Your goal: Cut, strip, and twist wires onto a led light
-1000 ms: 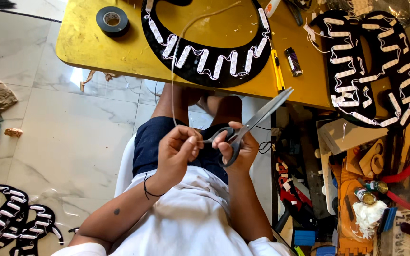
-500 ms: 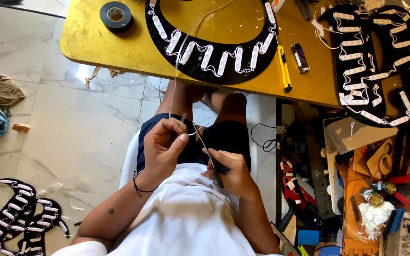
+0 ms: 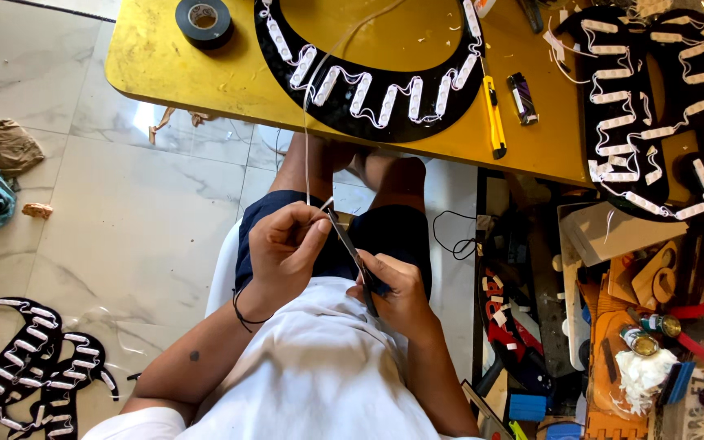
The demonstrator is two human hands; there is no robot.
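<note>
From the head camera, the person is sitting with both hands over the lap, just near of the yellow table. The left hand is curling its fingers and pinching the end of a thin white wire, which is running up from the fingertips to the black curved panel lined with white LED modules on the table's near edge. The right hand is closing around the handles of a pair of scissors; their blades are pointing up and left, the tip meeting the wire right beside the left thumb. How far the blades are parted I cannot tell. The two hands are sitting close together, the wire end between them.

On the table, a roll of black tape is lying at the far left, a yellow utility knife and a lighter to the right of the panel. Another black panel with LED modules is lying further right.
</note>
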